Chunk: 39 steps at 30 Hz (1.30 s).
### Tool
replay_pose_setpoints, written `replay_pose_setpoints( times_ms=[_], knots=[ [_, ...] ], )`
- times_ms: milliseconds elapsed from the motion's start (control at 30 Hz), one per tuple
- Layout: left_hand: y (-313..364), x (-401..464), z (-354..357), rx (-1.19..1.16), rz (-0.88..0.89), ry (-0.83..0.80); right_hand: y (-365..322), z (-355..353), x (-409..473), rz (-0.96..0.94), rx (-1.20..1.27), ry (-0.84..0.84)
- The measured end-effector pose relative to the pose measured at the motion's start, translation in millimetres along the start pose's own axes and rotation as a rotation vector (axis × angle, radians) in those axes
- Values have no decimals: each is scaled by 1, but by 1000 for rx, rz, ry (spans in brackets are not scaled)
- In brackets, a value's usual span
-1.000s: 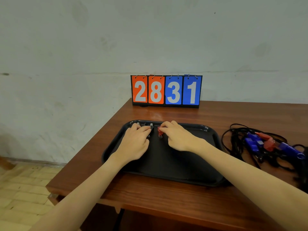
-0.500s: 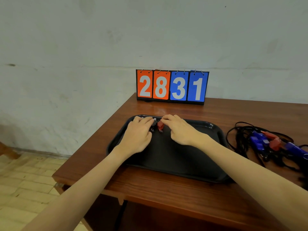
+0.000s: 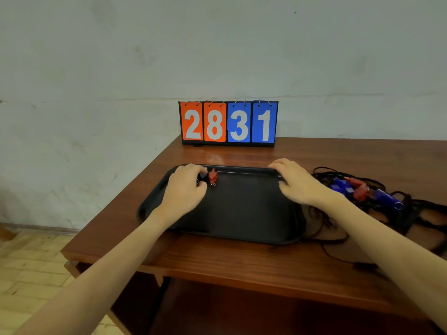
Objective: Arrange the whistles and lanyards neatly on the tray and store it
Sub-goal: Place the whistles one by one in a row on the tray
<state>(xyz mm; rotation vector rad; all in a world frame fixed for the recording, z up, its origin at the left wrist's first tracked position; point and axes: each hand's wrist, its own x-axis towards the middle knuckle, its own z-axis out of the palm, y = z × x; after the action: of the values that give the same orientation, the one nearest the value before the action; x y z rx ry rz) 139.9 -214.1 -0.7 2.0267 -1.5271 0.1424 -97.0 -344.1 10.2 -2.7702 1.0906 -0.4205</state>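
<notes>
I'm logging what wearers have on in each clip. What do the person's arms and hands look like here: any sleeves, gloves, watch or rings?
Both forearms are bare as far as the frame shows, with no sleeves visible. The left hand and right hand wear no gloves, and no watch, bracelet or ring is visible.

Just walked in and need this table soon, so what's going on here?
A person is laying whistles out on a black tray on the wooden table. One red whistle lies at the tray's far edge, beside the left hand, which rests over the far left corner and may cover more. The right hand is at the tray's far right corner, holding nothing visible. A tangle of black lanyards with blue and red whistles waits on the table right of the tray. A scoreboard reads 2831.
</notes>
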Motion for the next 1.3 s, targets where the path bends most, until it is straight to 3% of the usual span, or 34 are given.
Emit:
replay_pose_setpoints(
  times_ms=[133,300,400,567,767,967,1300],
  knots=[
    [41,-6,10,-28,154,-47,48,-14,-26,85,72,109],
    [103,-9,31,-49,351,-112,90,-28,-52,265,337,460],
    [137,-7,48,-55,426,-211,104,-29,-61,352,468,546],
    [184,4,78,-64,510,-352,123,-35,-66,360,434,505],
    [224,25,111,-145,441,-440,132,-30,-71,327,352,340],
    [233,35,139,-71,356,-493,142,-24,-67,344,249,176],
    [225,33,135,-218,298,-420,142,-20,-66,328,177,132]
  ],
)
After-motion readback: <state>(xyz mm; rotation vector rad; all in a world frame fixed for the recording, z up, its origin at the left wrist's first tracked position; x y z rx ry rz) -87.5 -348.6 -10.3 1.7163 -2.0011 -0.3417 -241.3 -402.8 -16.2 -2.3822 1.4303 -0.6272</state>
